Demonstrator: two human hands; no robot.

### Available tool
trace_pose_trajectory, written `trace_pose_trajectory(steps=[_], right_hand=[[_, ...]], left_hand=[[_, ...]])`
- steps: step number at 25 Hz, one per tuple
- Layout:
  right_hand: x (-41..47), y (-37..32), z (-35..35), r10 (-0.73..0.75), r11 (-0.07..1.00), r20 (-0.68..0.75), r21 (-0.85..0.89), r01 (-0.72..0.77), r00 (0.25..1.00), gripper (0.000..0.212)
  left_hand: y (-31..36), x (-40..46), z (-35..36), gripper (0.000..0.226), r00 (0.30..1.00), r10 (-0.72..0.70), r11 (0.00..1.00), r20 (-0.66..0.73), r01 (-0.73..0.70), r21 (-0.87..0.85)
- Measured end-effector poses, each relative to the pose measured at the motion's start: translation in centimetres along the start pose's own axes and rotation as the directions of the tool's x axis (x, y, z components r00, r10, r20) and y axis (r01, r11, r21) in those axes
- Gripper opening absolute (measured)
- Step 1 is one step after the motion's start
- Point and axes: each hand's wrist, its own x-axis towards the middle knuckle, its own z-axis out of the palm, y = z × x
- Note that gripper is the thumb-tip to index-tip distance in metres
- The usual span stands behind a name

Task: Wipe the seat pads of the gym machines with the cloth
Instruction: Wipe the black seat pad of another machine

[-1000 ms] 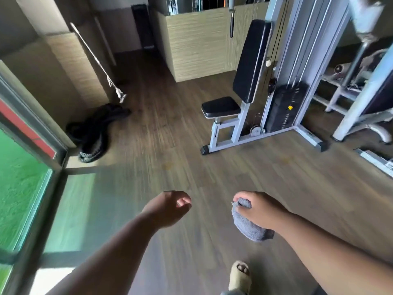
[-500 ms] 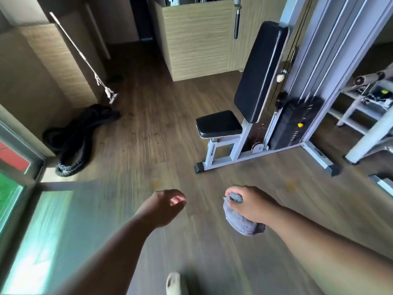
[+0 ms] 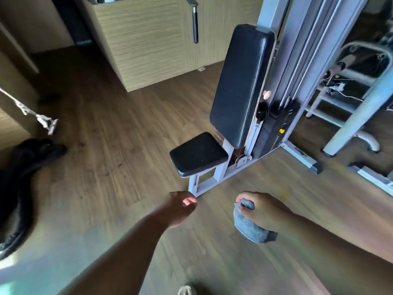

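Note:
A black seat pad sits low on a grey weight machine, with a tall black back pad rising behind it. My right hand is closed around a bunched grey cloth, held in the air below and to the right of the seat. My left hand hangs loosely curled with nothing in it, just below the foot of the seat's frame. Neither hand touches the machine.
The weight stack and guide rods stand right of the pads. A second white-framed machine fills the right side. A coiled black rope lies on the wood floor at left. A bar handle hangs above.
The view has closed in on the machine, so the seat pad looks larger and nearer. Both hands keep their pose, the cloth still in the right one.

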Motion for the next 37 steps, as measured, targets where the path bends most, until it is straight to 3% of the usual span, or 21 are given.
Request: trace_pose_trajectory(steps=[5,13,16,19,20,24,26,28,30,32,37], right_hand=[[9.7,0.0,-3.5,0.024,1.000,0.024,-0.002,-0.024,0.999,0.022],[27.6,3.1,-7.5,-0.056,0.996,0.225,-0.060,0.071,0.973,0.023],[31.7,4.4,-6.7,-0.023,1.000,0.300,-0.009,0.027,0.954,0.027],[35.8,5.3,-5.1,0.018,0.997,0.343,0.066,-0.043,0.939,0.046],[37.5,5.6,-4.4,0.037,0.995,0.334,0.078,-0.067,0.942,0.051],[45.0,7.1,0.0,0.103,0.980,0.124,0.156,-0.122,0.987,0.042],[47.6,7.9,2.4,0.004,0.980,-0.109,0.199,0.018,0.994,0.041],[49.4,9.6,5.5,-0.138,0.980,-0.267,0.102,0.170,0.954,0.047],[50.7,11.4,8.7,-0.203,0.977,-0.252,-0.109,0.181,0.946,0.056],[51.8,12.2,11.5,-0.172,0.958,-0.259,-0.269,0.100,0.951,0.061],[57.3,7.6,13.0,-0.078,0.960,-0.358,-0.277,-0.026,0.930,0.067]], left_hand=[[0.2,10.0,-3.7,0.015,0.999,-0.030,0.999,0.013,0.031,-0.024],[-1.0,23.4,-3.5,0.012,0.958,-0.263,0.953,-0.111,0.239,-0.188],[-3.0,26.8,-1.9,0.020,0.910,-0.398,0.894,-0.116,0.357,-0.270],[-5.7,30.7,-0.8,0.014,0.833,-0.533,0.816,-0.149,0.459,-0.351],[-6.9,32.4,-0.4,0.022,0.794,-0.583,0.788,-0.171,0.502,-0.357],[-12.6,39.6,1.4,0.052,0.647,-0.704,0.709,-0.293,0.616,-0.344],[-14.6,43.3,2.7,0.064,0.617,-0.718,0.695,-0.322,0.607,-0.385],[-15.3,46.4,4.4,0.070,0.589,-0.727,0.686,-0.353,0.596,-0.417],[-15.3,48.0,6.2,0.071,0.526,-0.720,0.686,-0.453,0.642,-0.344],[-15.6,48.6,7.4,0.070,0.493,-0.679,0.698,-0.543,0.663,-0.271],[-16.4,48.8,8.0,0.070,0.479,-0.644,0.719,-0.596,0.646,-0.258]])
